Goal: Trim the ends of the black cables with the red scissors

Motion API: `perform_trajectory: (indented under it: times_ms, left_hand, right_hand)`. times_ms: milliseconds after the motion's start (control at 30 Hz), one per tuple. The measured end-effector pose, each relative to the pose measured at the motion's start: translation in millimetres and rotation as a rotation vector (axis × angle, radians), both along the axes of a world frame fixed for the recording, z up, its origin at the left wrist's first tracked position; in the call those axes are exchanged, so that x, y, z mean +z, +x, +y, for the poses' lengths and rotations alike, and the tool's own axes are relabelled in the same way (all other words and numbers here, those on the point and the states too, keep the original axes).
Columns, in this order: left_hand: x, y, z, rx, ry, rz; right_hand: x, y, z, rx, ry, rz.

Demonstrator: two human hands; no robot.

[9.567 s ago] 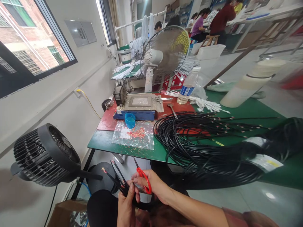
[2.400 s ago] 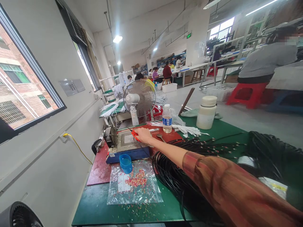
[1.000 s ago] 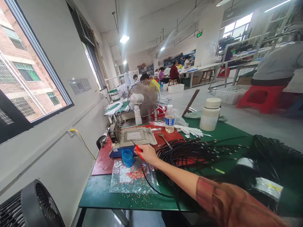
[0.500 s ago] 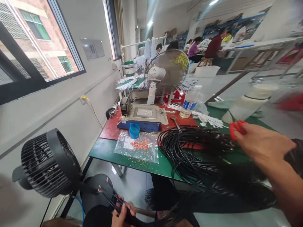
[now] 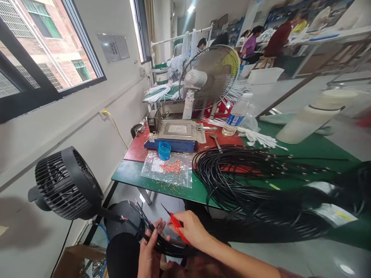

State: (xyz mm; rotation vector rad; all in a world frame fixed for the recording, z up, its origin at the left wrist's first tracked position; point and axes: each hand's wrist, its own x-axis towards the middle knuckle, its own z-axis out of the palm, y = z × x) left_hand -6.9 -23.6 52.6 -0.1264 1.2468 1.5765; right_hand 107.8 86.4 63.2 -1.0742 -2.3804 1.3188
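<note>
My left hand [image 5: 149, 253] grips a small bunch of black cables [image 5: 139, 224] low in front of me, below the table edge; their stripped coloured ends point up and left. My right hand [image 5: 191, 229] holds red-handled scissors [image 5: 175, 225], the blades pointing toward the cable ends right beside the left fingers. A large coil of black cables [image 5: 246, 181] lies on the green table [image 5: 130, 175] above my hands.
On the table: a blue-based machine [image 5: 175, 135] on a red mat, a blue cap [image 5: 164, 150], a plastic bag with red scraps [image 5: 171, 170], a water bottle [image 5: 236, 116], a white jar [image 5: 313, 116], a white fan [image 5: 208, 75]. A black fan [image 5: 65, 183] stands left. People work at far tables.
My right hand, with the scissors, came back from over the table down to my lap beside the left hand and the cable ends. The view tilted down slightly.
</note>
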Motion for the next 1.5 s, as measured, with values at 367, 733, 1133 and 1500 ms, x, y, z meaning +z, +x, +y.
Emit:
perform_trajectory:
  times_ms: [367, 733, 1133, 1500]
  left_hand:
    - [12.4, 11.2, -2.1, -0.191, -0.035, -0.069]
    - [-17.6, 0.5, -13.6, -0.112, 0.1, -0.131]
    - [-45.5, -7.4, -21.7, -0.128, 0.067, -0.271]
    - [-6.3, 13.3, -11.3, -0.145, 0.074, -0.186]
  right_hand:
    - [-18.3, -7.7, -24.8, -0.066, -0.628, 0.224]
    - [-20.9, -8.3, -33.6, 0.019, -0.492, 0.135]
    - [-36.9, -8.5, -36.2, -0.146, -0.338, 0.052]
    - [-31.8, -1.3, -30.3, -0.002, -0.21, 0.067]
